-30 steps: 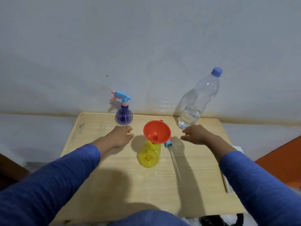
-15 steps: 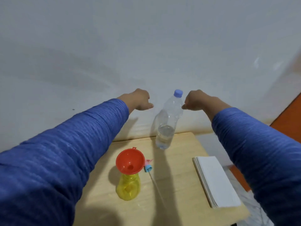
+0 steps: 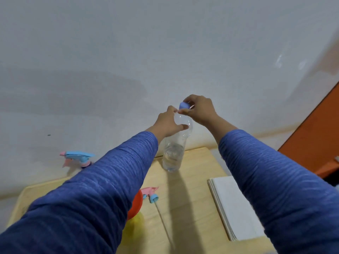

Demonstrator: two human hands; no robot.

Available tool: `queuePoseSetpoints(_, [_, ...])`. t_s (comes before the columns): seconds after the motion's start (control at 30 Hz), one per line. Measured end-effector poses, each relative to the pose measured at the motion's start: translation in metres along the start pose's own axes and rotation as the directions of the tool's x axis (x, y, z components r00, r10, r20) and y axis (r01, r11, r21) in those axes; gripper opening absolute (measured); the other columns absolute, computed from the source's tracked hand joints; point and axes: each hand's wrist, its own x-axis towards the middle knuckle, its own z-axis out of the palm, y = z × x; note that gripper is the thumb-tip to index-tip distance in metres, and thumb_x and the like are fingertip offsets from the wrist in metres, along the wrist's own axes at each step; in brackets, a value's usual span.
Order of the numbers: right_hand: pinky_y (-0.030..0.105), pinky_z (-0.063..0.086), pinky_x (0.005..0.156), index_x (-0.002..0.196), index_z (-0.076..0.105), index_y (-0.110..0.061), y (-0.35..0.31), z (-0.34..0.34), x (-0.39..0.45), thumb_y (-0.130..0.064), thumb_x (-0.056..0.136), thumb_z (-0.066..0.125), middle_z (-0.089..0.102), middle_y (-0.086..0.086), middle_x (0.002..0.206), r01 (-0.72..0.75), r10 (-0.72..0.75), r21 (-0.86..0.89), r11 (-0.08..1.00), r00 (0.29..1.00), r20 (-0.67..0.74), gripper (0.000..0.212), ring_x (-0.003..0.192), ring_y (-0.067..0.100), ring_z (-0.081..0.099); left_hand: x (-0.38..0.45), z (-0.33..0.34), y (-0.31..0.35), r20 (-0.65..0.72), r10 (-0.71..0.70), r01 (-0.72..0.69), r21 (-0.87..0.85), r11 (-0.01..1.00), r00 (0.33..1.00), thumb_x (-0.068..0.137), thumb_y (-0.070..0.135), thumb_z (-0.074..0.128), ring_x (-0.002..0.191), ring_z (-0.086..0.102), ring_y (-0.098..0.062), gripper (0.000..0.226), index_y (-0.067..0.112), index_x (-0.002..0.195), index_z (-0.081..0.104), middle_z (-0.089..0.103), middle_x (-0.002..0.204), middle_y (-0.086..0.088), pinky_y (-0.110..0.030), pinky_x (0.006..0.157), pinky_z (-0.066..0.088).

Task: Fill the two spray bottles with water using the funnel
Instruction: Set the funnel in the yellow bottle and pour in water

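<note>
A clear water bottle [image 3: 173,154], about a third full, stands at the back of the wooden table [image 3: 196,195]. My left hand [image 3: 167,123] grips its shoulder. My right hand [image 3: 199,110] pinches its blue cap [image 3: 184,105] at the top. An orange funnel [image 3: 136,204] sits in the neck of the yellow spray bottle [image 3: 134,229], both mostly hidden behind my left sleeve. A loose pink and blue sprayer head [image 3: 151,194] with its tube lies beside them. The second spray bottle shows only its blue and pink trigger [image 3: 78,157] at the left.
A white stack of paper [image 3: 236,208] lies on the table's right side. A pale wall rises just behind the table. An orange surface [image 3: 315,143] stands to the far right.
Both hands have closed in on the water bottle: the left now holds its shoulder, the right grips the cap. The view has tilted and shifted.
</note>
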Motion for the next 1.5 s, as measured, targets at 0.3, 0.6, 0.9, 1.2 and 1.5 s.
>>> queuePoseSetpoints(0.3, [0.001, 0.04, 0.065, 0.097, 0.067, -0.014, 0.006, -0.003, -0.063, -0.028, 0.075, 0.076, 0.064, -0.004, 0.089, 0.01, 0.016, 0.203, 0.979, 0.992, -0.126, 0.028, 0.077, 0.008, 0.057, -0.04, 0.016, -0.011, -0.062, 0.131, -0.14, -0.174, 0.975, 0.989, 0.065, 0.038, 0.082, 0.108, 0.051, -0.01, 0.061, 0.023, 0.111, 0.047, 0.053, 0.121, 0.004, -0.021, 0.08, 0.038])
queuePoseSetpoints(0.6, [0.015, 0.048, 0.081, 0.102, 0.069, -0.017, 0.005, -0.033, -0.102, -0.013, 0.078, 0.073, 0.067, -0.003, 0.1, 0.067, -0.105, 0.264, 0.962, 0.986, 0.133, 0.025, 0.088, 0.009, 0.063, -0.08, 0.018, -0.02, 0.062, 0.228, -0.205, -0.26, 0.944, 0.972, 0.06, 0.04, 0.085, 0.105, 0.058, -0.005, 0.067, 0.025, 0.116, 0.051, 0.059, 0.115, 0.01, -0.024, 0.09, 0.048])
queuePoseSetpoints(0.9, [0.014, 0.046, 0.074, 0.101, 0.071, -0.019, -0.005, -0.041, -0.102, -0.025, 0.076, 0.076, 0.065, 0.003, 0.096, 0.169, -0.166, -0.026, 0.985, 0.982, 0.088, 0.026, 0.081, 0.012, 0.058, -0.085, 0.022, -0.022, 0.091, 0.234, -0.193, -0.326, 0.925, 0.968, 0.065, 0.033, 0.084, 0.113, 0.055, -0.008, 0.068, 0.021, 0.123, 0.051, 0.057, 0.124, 0.007, -0.029, 0.098, 0.045])
queuePoseSetpoints(1.2, [0.011, 0.038, 0.073, 0.117, 0.064, -0.025, -0.005, -0.04, -0.098, -0.033, 0.082, 0.069, 0.065, 0.0, 0.112, 0.256, -0.233, -0.106, 0.961, 0.953, 0.191, 0.037, 0.092, 0.011, 0.057, -0.086, 0.024, -0.023, 0.098, 0.224, -0.181, -0.333, 0.925, 0.97, 0.068, 0.033, 0.082, 0.119, 0.052, -0.01, 0.069, 0.021, 0.126, 0.048, 0.055, 0.13, 0.005, -0.026, 0.099, 0.042])
queuePoseSetpoints(1.5, [0.023, 0.051, 0.086, 0.117, 0.064, -0.027, -0.006, -0.059, -0.105, -0.021, 0.086, 0.065, 0.067, -0.008, 0.106, 0.167, -0.142, 0.316, 0.934, 0.985, -0.101, 0.031, 0.098, 0.011, 0.063, -0.086, 0.024, -0.025, 0.102, 0.209, -0.158, -0.369, 0.916, 0.973, 0.068, 0.03, 0.082, 0.119, 0.05, -0.006, 0.07, 0.024, 0.128, 0.047, 0.054, 0.13, 0.006, -0.02, 0.096, 0.038])
